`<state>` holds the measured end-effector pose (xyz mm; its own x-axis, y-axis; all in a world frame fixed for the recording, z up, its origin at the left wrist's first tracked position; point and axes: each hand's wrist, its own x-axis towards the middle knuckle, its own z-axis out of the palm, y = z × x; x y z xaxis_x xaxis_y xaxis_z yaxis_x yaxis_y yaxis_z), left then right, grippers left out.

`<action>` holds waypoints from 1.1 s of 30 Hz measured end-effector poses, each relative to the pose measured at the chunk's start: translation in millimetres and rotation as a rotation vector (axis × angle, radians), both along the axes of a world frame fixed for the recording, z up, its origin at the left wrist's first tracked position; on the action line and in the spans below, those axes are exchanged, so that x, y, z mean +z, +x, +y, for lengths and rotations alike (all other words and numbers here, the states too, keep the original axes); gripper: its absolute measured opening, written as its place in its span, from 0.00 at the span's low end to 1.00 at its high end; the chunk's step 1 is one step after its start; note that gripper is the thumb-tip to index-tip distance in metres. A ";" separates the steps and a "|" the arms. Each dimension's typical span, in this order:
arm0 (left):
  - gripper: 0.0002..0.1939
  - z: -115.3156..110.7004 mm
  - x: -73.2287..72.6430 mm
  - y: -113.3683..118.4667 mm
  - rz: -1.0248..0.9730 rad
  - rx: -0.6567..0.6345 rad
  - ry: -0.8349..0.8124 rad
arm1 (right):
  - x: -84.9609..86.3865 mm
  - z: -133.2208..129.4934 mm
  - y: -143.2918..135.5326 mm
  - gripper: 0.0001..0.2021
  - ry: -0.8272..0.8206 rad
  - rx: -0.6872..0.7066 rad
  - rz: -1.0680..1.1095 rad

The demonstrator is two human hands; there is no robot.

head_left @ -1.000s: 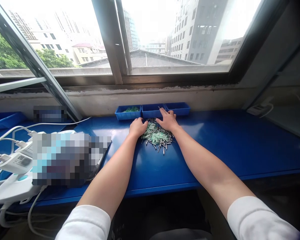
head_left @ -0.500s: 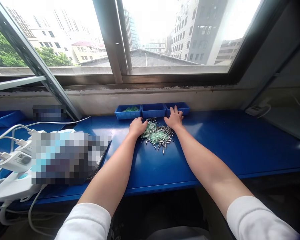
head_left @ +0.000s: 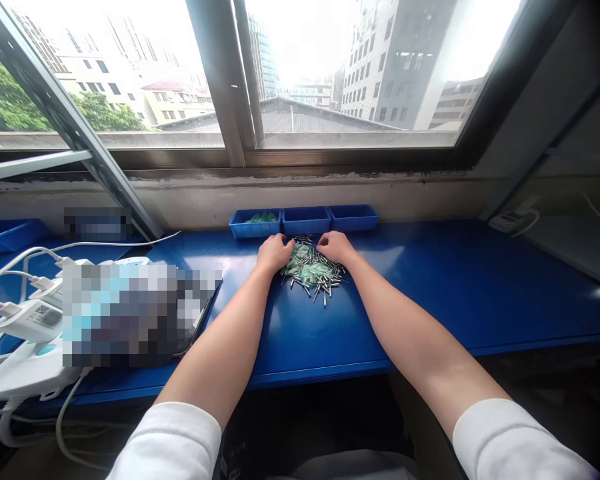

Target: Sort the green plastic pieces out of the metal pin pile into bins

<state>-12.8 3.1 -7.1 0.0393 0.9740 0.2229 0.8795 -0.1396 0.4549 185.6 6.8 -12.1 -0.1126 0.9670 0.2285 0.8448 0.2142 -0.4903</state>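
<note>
In the head view, a loose pile of thin metal pins (head_left: 325, 291), mixed with crumpled green plastic bags (head_left: 311, 272), lies on the blue tabletop. My left hand (head_left: 274, 253) rests at the pile's left edge, fingers curled together and thumb toward the bags; anything inside its grip is hidden. At the pile's upper right is my right hand (head_left: 337, 247), with thumb and fingers drawn in as a pinch over the pins. What those fingertips hold is too small to make out.
Behind the pile stand three joined blue bins: the left bin (head_left: 255, 230) contains green bags, beside a middle bin (head_left: 306, 220) and a right bin (head_left: 353, 219). A white power strip (head_left: 40, 377) with plugs and cables lies left, near a blurred-out object. A window rises behind.
My right hand has come down and left from in front of the right bin to the pile, its spread fingers now drawn in. My left hand has stayed in place.
</note>
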 end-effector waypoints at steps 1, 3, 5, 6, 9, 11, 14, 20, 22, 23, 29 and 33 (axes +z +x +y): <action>0.26 0.0 0.0 0.1 0.005 0.000 -0.001 | -0.1 0.4 -0.1 0.07 -0.012 -0.006 0.003; 0.26 0.6 -0.6 0.1 0.014 0.001 -0.005 | 0.5 0.8 -0.4 0.06 -0.035 -0.018 0.006; 0.26 1.7 -1.6 -0.4 0.021 0.001 -0.005 | 1.9 0.4 -1.2 0.06 -0.046 -0.031 0.003; 0.26 2.2 -2.0 -0.6 0.023 0.001 -0.003 | 2.8 -0.1 -1.9 0.06 -0.047 -0.040 0.001; 0.26 2.4 -2.3 -1.0 0.028 -0.002 0.000 | 5.7 -2.7 -5.0 0.07 -0.063 -0.068 -0.002; 0.26 1.5 -1.7 -0.9 0.029 -0.007 0.000 | 7.2 -4.7 -7.5 0.06 -0.075 -0.081 -0.002; 0.26 0.4 -1.1 -0.6 0.027 -0.015 0.005 | 7.6 -6.1 -10.5 0.06 -0.090 -0.079 -0.018; 0.24 3.0 -3.1 -1.9 0.031 -0.017 0.015 | 3.7 -3.8 -11.1 0.09 -0.091 -0.075 -0.063; 0.24 2.3 -2.2 -1.7 0.033 -0.013 0.028 | 3.2 -4.0 -9.9 0.09 -0.071 -0.071 -0.045; 0.24 1.1 -1.2 -1.2 0.035 -0.010 0.040 | 3.2 -4.4 -9.3 0.09 -0.060 -0.063 -0.023; 0.20 -11.8 8.7 7.1 -0.047 -0.169 0.291 | 7.9 -10.2 -10.9 0.07 -0.001 0.096 0.096; 0.15 -15.4 10.5 12.7 -0.153 -0.371 0.294 | 9.7 -12.9 -13.3 0.06 -0.002 0.173 0.133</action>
<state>-0.1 -12.3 3.4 0.3171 0.7956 0.5161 0.6726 -0.5724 0.4690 172.4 -6.1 -2.5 -0.2461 0.9364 0.2503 0.7235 0.3493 -0.5954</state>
